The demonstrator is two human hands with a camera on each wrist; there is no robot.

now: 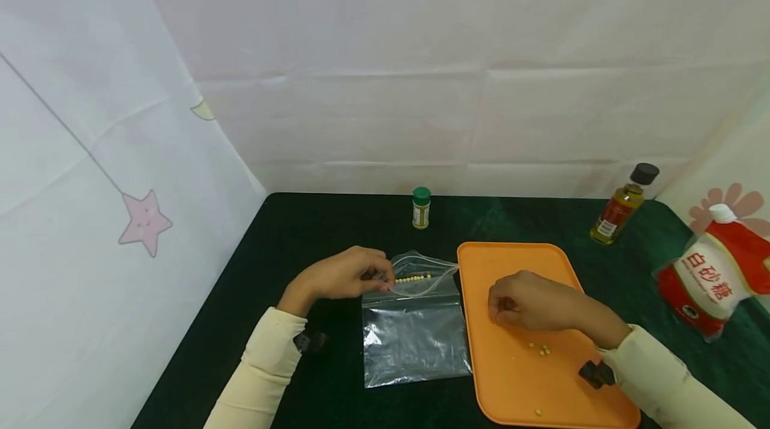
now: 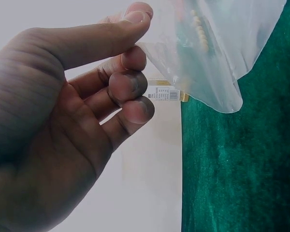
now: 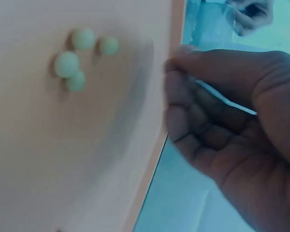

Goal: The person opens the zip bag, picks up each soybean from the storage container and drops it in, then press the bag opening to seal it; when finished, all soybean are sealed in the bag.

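Observation:
My left hand [image 1: 349, 273] pinches the rim of a clear zip bag [image 1: 415, 342] between thumb and forefinger; the other fingers curl loosely below. The bag lies on the dark cloth with its mouth spread apart. A row of small round pale-yellow beans [image 1: 412, 278] shows inside, near the mouth. Over the left part of an orange tray [image 1: 511, 382] is my right hand [image 1: 535, 302], fingers curled and thumb tip against the forefinger. I cannot tell whether anything is between those fingertips. Several loose beans [image 3: 66, 65] lie on the tray in the right wrist view.
A small green-capped bottle [image 1: 421, 208] stands behind the bag. At the back right are a black-capped bottle of yellow liquid [image 1: 618, 214] and a red and white sugar pouch [image 1: 706, 275]. The tray's left edge adjoins the bag. A pale curtain [image 1: 385, 115] hangs behind the table.

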